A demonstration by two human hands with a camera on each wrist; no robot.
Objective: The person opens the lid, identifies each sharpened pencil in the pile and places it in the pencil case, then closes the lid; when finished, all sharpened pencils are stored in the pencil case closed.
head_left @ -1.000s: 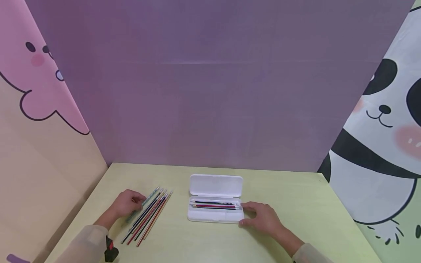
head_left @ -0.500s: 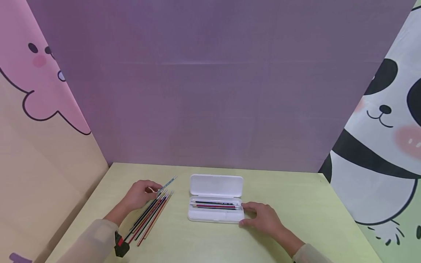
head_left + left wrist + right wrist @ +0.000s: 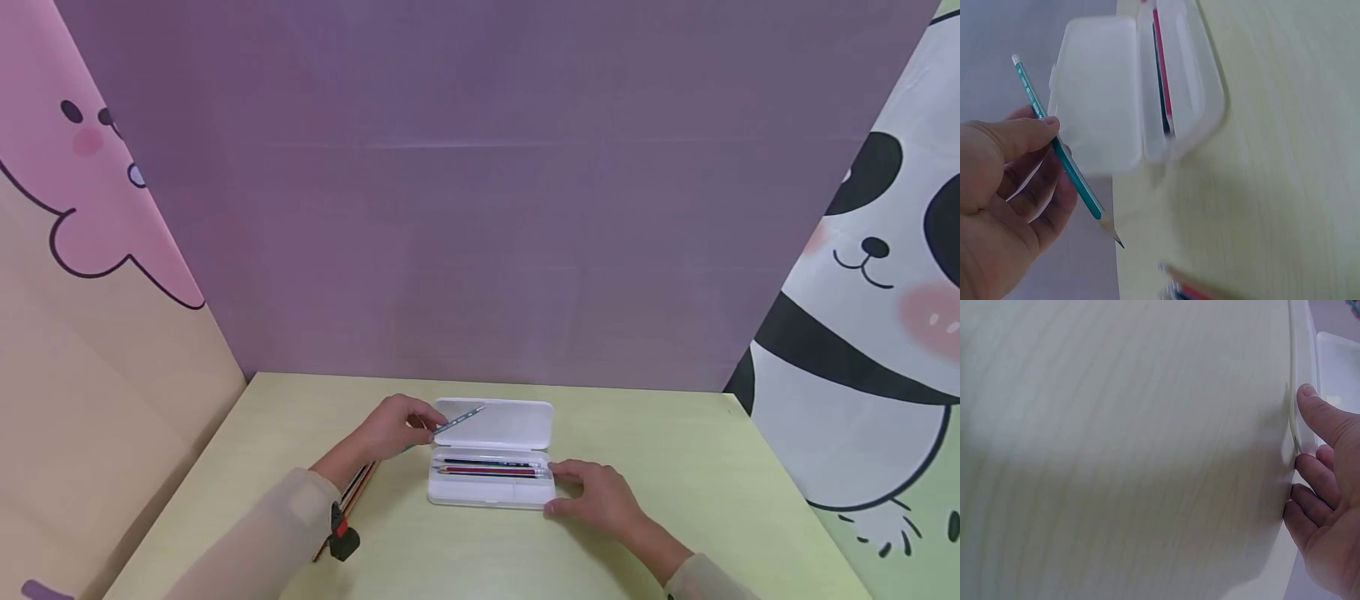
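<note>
My left hand (image 3: 397, 427) pinches a teal pencil (image 3: 1071, 167) between thumb and fingers, and its sharpened tip points down in the left wrist view. In the head view this pencil overlaps the raised lid of a white plastic pencil case (image 3: 472, 493). The case lies open on the table, with several pencils (image 3: 487, 472) lengthwise inside. At the case's right end my right hand (image 3: 600, 498) holds it, thumb at the front corner and fingers further back. The right wrist view shows the thumb (image 3: 1319, 412) against the case's side wall.
A bundle of loose pencils (image 3: 366, 483) lies left of the case, mostly hidden under my left forearm. The pale wooden table (image 3: 645, 433) ends at a purple backdrop (image 3: 480, 208). A black device (image 3: 345, 543) sits at my left wrist.
My left hand has lifted the teal pencil from beside the bundle and carried it right, up to the case's lid. The right hand and the case have stayed put.
</note>
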